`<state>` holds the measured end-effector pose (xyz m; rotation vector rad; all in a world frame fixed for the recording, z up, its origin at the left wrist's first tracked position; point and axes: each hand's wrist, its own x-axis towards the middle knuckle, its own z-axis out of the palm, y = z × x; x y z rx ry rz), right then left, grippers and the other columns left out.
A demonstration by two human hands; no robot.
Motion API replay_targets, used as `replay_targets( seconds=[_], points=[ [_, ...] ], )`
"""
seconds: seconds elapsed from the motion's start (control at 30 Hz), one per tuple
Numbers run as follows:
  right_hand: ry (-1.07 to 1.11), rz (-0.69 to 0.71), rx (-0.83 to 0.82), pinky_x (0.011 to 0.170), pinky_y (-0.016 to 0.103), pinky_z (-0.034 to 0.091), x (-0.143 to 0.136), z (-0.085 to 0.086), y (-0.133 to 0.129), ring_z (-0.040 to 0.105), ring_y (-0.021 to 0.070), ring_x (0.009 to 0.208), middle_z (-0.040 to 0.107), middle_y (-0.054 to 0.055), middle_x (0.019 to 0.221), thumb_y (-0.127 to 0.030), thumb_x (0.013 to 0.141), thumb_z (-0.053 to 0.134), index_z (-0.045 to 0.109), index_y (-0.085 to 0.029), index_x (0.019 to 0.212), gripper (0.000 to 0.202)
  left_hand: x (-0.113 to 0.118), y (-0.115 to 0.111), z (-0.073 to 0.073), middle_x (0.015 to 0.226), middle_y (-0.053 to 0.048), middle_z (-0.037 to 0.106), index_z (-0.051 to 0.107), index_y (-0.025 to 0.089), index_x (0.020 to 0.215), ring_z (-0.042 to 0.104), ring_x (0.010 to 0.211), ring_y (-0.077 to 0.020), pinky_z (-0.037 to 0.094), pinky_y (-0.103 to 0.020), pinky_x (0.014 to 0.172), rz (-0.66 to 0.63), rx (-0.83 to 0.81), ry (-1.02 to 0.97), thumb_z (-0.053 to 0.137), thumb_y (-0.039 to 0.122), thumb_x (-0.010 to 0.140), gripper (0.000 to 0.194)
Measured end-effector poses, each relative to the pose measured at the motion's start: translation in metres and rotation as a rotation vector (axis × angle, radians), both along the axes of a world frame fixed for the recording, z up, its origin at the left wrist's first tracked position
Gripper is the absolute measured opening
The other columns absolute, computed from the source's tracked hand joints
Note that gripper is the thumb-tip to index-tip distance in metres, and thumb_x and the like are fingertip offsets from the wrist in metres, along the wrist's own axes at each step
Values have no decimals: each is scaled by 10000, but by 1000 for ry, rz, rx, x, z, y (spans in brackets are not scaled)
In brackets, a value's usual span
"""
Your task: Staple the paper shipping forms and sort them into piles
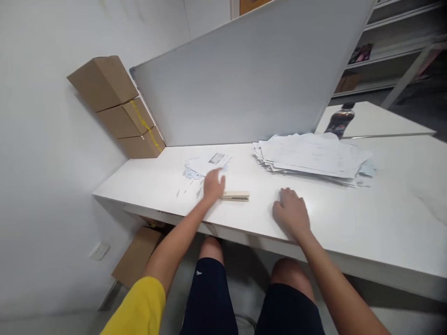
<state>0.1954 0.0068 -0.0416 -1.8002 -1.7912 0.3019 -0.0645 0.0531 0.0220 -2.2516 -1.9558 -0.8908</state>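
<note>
My left hand (213, 185) is over the white table, at the near edge of a small loose pile of papers (200, 166). Its thumb stands apart from the fingers and I see nothing held. Just right of it lies a cream stapler (236, 195); the hand covers its left end, and whether they touch I cannot tell. My right hand (292, 213) rests on the tabletop with its fingers curled in, apart from the stapler and with no object visible in it. Beyond it is a large uneven stack of printed papers (310, 156).
A grey-white panel (237, 79) stands along the table's back edge. Cardboard boxes (108, 83) are stacked at the back left against the wall. A dark drink bottle (340, 122) stands behind the large stack. Shelves (387, 46) are at the far right. Another carton (138, 256) lies below the table.
</note>
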Motion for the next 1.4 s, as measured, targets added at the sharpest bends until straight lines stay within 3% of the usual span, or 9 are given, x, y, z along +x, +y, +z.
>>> replay_targets(
  seconds=[0.1,0.2,0.33,0.5,0.67,0.9,1.2,1.3,1.4],
  points=[
    [-36,5,-90,1159,516,198,-1,7,6,314,303,1414,398,182,1502,-274,831,417,502,-100,1358,562,-37,43,5,1493,-174,405,449,146,1386,282,1415,-373,250,-539,1126,145,-177,133,600,405,845,618],
    [-5,-13,-102,1159,513,211,0,12,10,330,291,1409,412,148,1502,-298,816,465,544,-149,1325,537,-57,60,-4,1323,-157,576,580,174,1225,461,1291,-334,298,-532,1091,134,-158,181,477,345,919,365],
    [16,-11,-97,1159,506,217,1,15,10,337,289,1405,412,145,1504,-308,822,465,574,-149,1295,510,-59,50,-14,1059,-115,659,618,180,1074,604,1048,-258,432,-414,972,-8,-37,165,402,200,925,263],
    [36,-14,-87,1155,501,219,1,11,9,342,282,1402,437,128,1490,-326,818,456,590,-160,1269,499,-51,33,-11,1237,-91,584,586,203,1129,558,1156,-200,435,-336,999,-368,-85,145,496,183,883,263],
    [30,-9,-54,1145,506,231,1,5,11,353,289,1394,458,121,1475,-326,806,463,604,-172,1244,485,-49,35,-15,1498,-112,406,420,237,1404,309,1414,-308,241,-516,1148,-169,-190,177,585,347,860,579],
    [-6,-17,-80,1157,503,228,-1,11,10,341,282,1405,445,121,1485,-320,821,448,591,-168,1257,483,-51,37,-20,1171,-104,634,648,202,1159,549,1123,-268,437,-424,985,-81,-94,203,506,162,853,340],
    [-53,-20,-42,1142,502,242,-7,20,7,369,314,1381,477,175,1444,-307,849,411,438,-98,1407,596,-54,46,-21,1536,-93,374,404,229,1457,308,1428,-300,271,-489,1146,-144,-218,233,496,378,922,564],
    [-77,26,-10,1125,512,263,-8,23,14,407,314,1351,494,182,1427,-302,868,422,271,-94,1503,685,-56,45,-21,1507,-58,428,407,238,1454,367,1404,-224,289,-409,1159,-220,-194,189,438,351,950,518],
    [-145,124,-31,1120,553,246,-10,24,23,386,312,1365,450,143,1477,-266,919,358,427,-156,1438,536,-56,40,-19,1433,-47,521,482,229,1402,462,1333,-198,355,-364,1126,-233,-152,130,413,343,959,463]
  ],
)
